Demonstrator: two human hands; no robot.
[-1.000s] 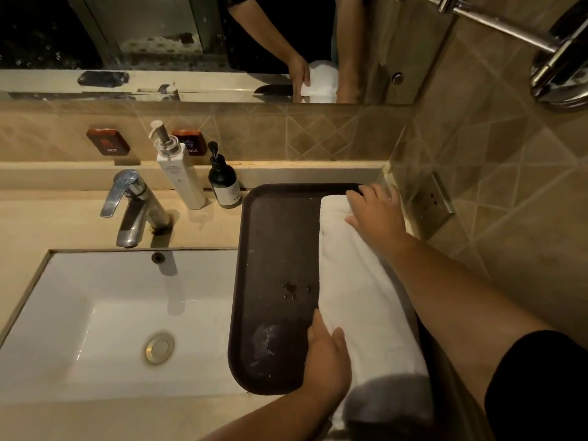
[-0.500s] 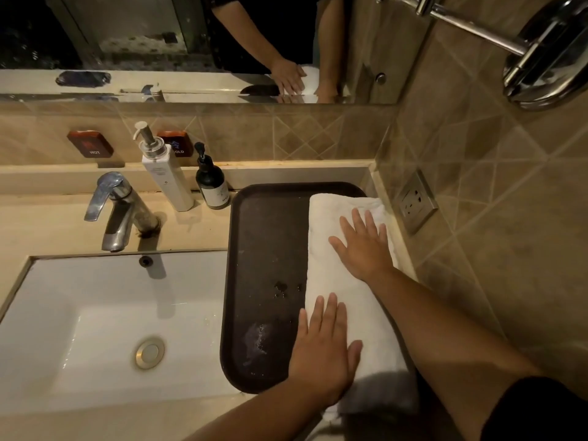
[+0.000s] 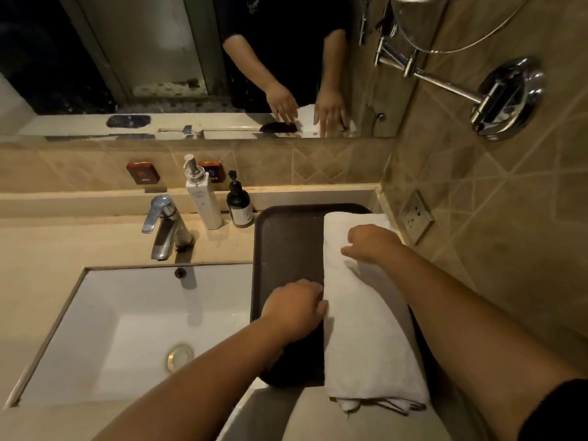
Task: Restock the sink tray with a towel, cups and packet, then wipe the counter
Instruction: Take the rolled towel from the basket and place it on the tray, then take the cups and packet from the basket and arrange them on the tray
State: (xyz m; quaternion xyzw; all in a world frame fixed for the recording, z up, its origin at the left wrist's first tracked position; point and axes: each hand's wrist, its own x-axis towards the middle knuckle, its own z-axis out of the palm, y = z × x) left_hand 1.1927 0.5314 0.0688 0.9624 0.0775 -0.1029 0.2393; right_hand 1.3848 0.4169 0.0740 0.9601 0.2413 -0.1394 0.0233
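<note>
Towel (image 3: pixel 366 319): we see it white, folded into a long strip, lying lengthwise on the right half of the tray; its near end hangs past the tray's front edge, with loose layers showing underneath.
Tray (image 3: pixel 288 243): we see a dark, rounded rectangle on the counter to the right of the sink, its far edge close to the back ledge; its left half is bare.
Left hand (image 3: pixel 294 308): we see it knuckles up over the tray, fingers curled down at the towel's left edge and touching it; we cannot tell whether the fingers pinch the cloth or only press against it.
Right hand (image 3: pixel 372 243): we see it resting on the far part of the towel, fingers bent downward onto the cloth; whether it grips a fold or just pushes on it, we cannot tell.
Sink (image 3: pixel 133 329): we see a white rectangular basin set into the counter, left of the tray, with a round metal drain.
Faucet (image 3: pixel 164 229): we see a chrome single-lever tap behind the basin.
White pump bottle (image 3: pixel 203 202): upright by the back ledge, between faucet and tray.
Dark pump bottle (image 3: pixel 239 205): upright just beside the white one, next to the tray's far left corner.
Mirror (image 3: pixel 191 58): we see both forearms and the towel's end reflected.
Wall socket (image 3: pixel 416 218): on the tiled right wall, near the towel's far end.
</note>
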